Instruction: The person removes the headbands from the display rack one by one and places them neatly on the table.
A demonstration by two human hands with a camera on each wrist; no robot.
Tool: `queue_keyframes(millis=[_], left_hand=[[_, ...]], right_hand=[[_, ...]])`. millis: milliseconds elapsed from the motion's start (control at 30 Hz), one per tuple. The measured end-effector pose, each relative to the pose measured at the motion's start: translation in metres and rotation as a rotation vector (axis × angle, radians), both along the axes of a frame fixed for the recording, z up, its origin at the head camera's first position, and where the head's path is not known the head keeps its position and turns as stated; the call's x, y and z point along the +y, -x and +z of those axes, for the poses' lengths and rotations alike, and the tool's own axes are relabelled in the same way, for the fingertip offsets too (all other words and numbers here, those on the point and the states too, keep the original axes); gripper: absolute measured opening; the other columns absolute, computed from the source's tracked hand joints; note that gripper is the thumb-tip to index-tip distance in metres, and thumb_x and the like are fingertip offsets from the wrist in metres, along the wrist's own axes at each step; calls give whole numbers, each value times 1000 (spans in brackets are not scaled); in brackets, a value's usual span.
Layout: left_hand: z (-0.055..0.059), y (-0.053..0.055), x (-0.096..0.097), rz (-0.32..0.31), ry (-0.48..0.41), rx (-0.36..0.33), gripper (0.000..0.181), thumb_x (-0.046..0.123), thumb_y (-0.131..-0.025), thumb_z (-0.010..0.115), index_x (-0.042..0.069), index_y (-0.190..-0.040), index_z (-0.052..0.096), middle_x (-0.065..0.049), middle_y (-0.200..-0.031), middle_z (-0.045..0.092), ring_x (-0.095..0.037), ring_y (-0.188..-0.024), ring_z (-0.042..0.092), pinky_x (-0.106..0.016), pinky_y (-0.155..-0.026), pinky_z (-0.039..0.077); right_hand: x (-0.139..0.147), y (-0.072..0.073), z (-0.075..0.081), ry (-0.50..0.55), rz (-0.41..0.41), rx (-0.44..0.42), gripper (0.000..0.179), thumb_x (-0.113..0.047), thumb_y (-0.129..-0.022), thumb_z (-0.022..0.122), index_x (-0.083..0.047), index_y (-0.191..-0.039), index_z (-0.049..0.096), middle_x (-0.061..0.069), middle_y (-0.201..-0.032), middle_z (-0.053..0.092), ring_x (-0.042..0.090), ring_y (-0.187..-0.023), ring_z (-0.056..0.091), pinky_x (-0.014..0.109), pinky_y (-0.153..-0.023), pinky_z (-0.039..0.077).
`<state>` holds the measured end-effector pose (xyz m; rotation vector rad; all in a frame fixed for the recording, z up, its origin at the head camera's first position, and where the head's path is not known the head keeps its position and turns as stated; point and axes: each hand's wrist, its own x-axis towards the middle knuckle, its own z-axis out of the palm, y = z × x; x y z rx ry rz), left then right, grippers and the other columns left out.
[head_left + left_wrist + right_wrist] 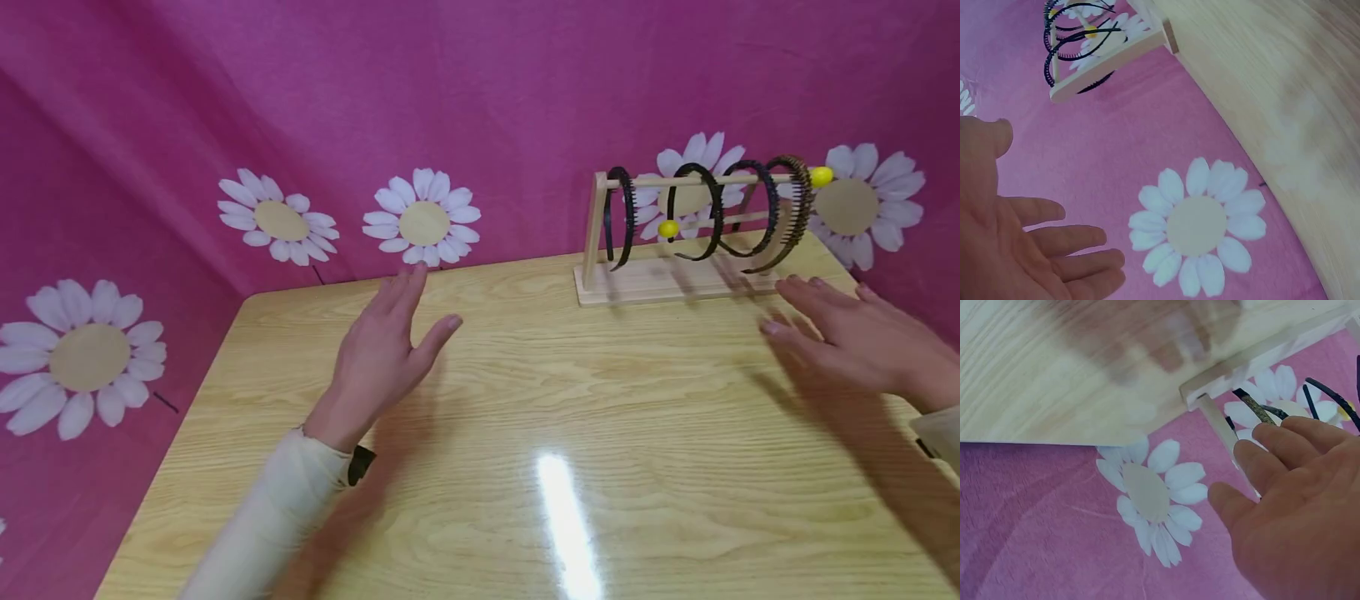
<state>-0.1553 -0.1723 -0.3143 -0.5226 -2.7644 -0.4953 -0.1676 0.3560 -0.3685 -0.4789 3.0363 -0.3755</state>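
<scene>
Several headbands hang on a wooden rack (678,285) at the back right of the table. At its left end is a black toothed headband (628,218); a plain-looking dark headband (717,212) hangs mid-bar, and a brown toothed headband (802,215) is at the right end. My left hand (378,354) is held over the table's left half, fingers straight, thumb apart, holding nothing. In front of the rack's right end hovers my right hand (862,337), fingers extended and without anything in them. The right wrist view shows that hand (1300,494) overlapping part of the headbands.
The light wood table (525,383) runs back to a pink curtain (525,100) printed with white daisies. Yellow balls cap the rack's bars, one yellow ball (822,177) at the far right. A bright light reflection (566,525) lies on the tabletop near the front.
</scene>
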Motion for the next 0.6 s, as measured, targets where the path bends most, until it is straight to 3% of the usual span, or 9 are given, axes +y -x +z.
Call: queue_keyframes(millis=[233, 367, 600], left_hand=[[1, 7, 18, -59, -114, 113, 72, 50, -97, 62, 5, -151, 45, -16, -142, 56, -34, -127, 56, -50, -103, 47], [3, 13, 30, -73, -163, 164, 64, 47, -96, 65, 3, -141, 56, -14, -128, 66, -32, -111, 64, -48, -94, 52], [4, 21, 48, -101, -244, 161, 50, 43, -93, 71, 3, -123, 67, -12, -107, 72, -27, -100, 67, -43, -85, 55]], right_hand=[[1, 12, -11, 46, 22, -74, 72, -44, -107, 44, 9, -153, 28, 37, -154, 26, 57, -141, 22, 73, -112, 3], [-2, 19, -17, 52, 14, -113, 75, -47, -107, 41, 10, -153, 26, 37, -155, 22, 57, -141, 19, 76, -109, 7], [-5, 29, -21, 45, 9, -169, 77, -50, -107, 37, 9, -155, 22, 37, -157, 17, 56, -144, 13, 76, -109, 6]])
